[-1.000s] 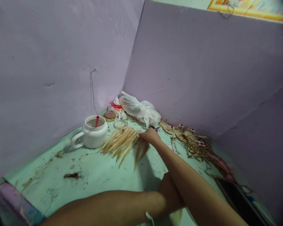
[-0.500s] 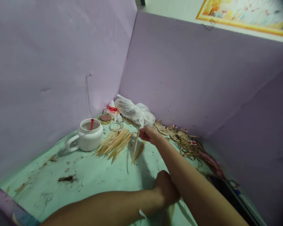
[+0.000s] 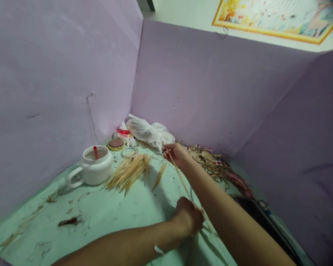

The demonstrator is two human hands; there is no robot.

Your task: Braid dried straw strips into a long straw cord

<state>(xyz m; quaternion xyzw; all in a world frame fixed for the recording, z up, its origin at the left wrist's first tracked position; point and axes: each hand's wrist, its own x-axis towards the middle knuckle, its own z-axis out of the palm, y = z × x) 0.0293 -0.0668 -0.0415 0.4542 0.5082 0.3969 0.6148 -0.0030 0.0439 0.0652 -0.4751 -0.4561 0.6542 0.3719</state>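
Observation:
My right hand [image 3: 175, 153] is closed in a pinch on one pale dried leaf strip [image 3: 180, 175], which slants down toward my left hand. Lower down, my left hand [image 3: 189, 217] makes a fist, with more pale strips [image 3: 209, 223] coming out beside it and trailing below; its fingertips are hidden. To the left of both hands, a bundle of flat straw-coloured strips [image 3: 126, 171] is spread on the green surface [image 3: 122, 210]. One loose strip [image 3: 159, 176] lies between the bundle and my right hand.
A white mug [image 3: 97, 170] of liquid holds a red stick [image 3: 96, 152]. Near the corner sit a round tin [image 3: 115, 144], a wire ring [image 3: 129, 152] and a white plastic bag [image 3: 148, 130]. Dried stalks [image 3: 207, 160] line the back wall; a dark flat object [image 3: 262, 223] lies right.
My right hand's strip has swung from hanging over the surface to slanting toward my left hand. A loose strip now lies by itself near the bundle. The view has shifted rightward.

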